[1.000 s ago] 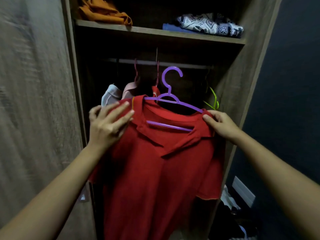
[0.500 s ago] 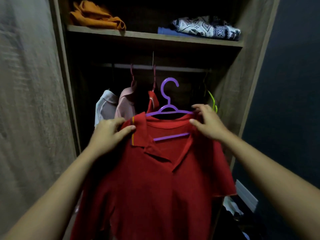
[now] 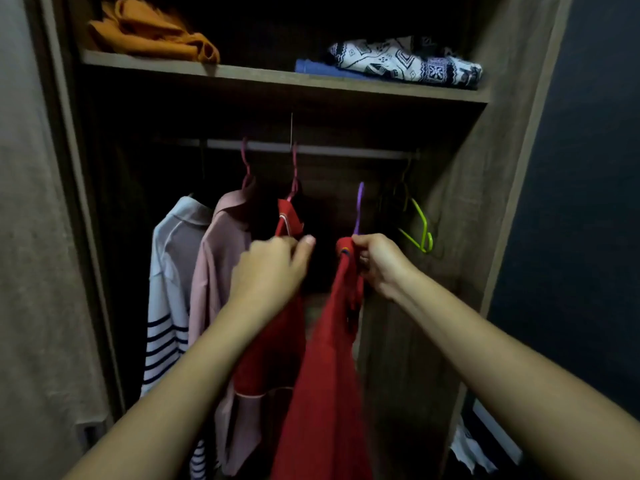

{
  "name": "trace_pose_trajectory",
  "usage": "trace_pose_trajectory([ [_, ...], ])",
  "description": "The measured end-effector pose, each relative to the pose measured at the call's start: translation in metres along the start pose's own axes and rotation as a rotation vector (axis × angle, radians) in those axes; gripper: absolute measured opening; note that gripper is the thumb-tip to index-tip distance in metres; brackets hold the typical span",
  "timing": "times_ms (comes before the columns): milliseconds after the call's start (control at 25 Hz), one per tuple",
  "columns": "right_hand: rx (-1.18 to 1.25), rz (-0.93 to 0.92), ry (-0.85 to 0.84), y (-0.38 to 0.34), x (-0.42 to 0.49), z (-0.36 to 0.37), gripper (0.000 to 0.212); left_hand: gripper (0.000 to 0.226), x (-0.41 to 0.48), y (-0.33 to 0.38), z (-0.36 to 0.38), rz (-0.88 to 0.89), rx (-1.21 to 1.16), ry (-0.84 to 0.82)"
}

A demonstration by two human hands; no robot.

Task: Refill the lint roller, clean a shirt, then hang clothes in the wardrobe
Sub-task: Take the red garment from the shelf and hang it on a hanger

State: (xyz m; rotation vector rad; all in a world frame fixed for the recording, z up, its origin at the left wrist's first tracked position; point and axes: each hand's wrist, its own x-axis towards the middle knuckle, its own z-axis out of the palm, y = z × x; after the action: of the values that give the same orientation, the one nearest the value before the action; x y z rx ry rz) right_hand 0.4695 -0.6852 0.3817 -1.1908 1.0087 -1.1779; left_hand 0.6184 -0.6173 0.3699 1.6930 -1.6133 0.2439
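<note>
My right hand [image 3: 377, 261] grips the collar end of the red shirt [image 3: 322, 375] and the purple hanger [image 3: 359, 209] inside it. The shirt is turned edge-on and hangs down between my arms. The hanger's hook points up, well below the wardrobe rail [image 3: 346, 152]. My left hand [image 3: 270, 271] has its fingers curled on the shoulder of a second red garment [image 3: 289, 216], which hangs from the rail on a dark red hanger.
A pink shirt [image 3: 214, 258] and a white striped shirt [image 3: 169, 271] hang at the left. An empty green hanger [image 3: 420, 226] hangs at the right end. The shelf [image 3: 242, 72] above holds orange cloth [image 3: 152, 31] and patterned cloth [image 3: 405, 62].
The red shirt has turned from facing me to edge-on and moved into the wardrobe. My left hand left its shoulder and went to the hanging red garment.
</note>
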Motion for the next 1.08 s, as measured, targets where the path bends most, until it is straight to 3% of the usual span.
trace_pose_trajectory([
  [80,-0.057,-0.051,0.027,-0.006,0.015,-0.009,0.019,0.04,0.039,-0.012,0.01,-0.047,-0.03,0.117],
  [240,-0.338,-0.173,0.08,-0.014,0.044,-0.004,0.026,0.068,0.098,-0.024,0.048,-0.186,-0.067,-0.061],
  [320,-0.387,-0.207,0.091,-0.02,0.058,0.003,0.027,0.058,0.109,-0.028,0.071,-0.191,-0.018,-0.09],
  [480,-0.425,-0.269,0.066,-0.041,0.09,0.015,0.029,0.052,0.117,-0.042,0.088,-0.127,0.084,0.015],
  [600,-0.455,-0.324,0.047,-0.056,0.124,0.028,0.008,0.051,0.118,-0.05,0.087,-0.107,0.066,0.042],
  [720,-0.489,-0.334,0.093,-0.06,0.161,0.034,0.038,0.048,0.117,-0.05,0.081,-0.074,0.037,0.022],
  [1000,-0.56,-0.278,0.117,-0.045,0.173,0.02,0.058,0.038,0.115,-0.05,0.064,-0.064,0.075,-0.017],
  [1080,-0.674,-0.296,0.135,-0.047,0.171,0.014,0.051,0.038,0.115,-0.049,0.062,-0.063,0.085,-0.038],
])
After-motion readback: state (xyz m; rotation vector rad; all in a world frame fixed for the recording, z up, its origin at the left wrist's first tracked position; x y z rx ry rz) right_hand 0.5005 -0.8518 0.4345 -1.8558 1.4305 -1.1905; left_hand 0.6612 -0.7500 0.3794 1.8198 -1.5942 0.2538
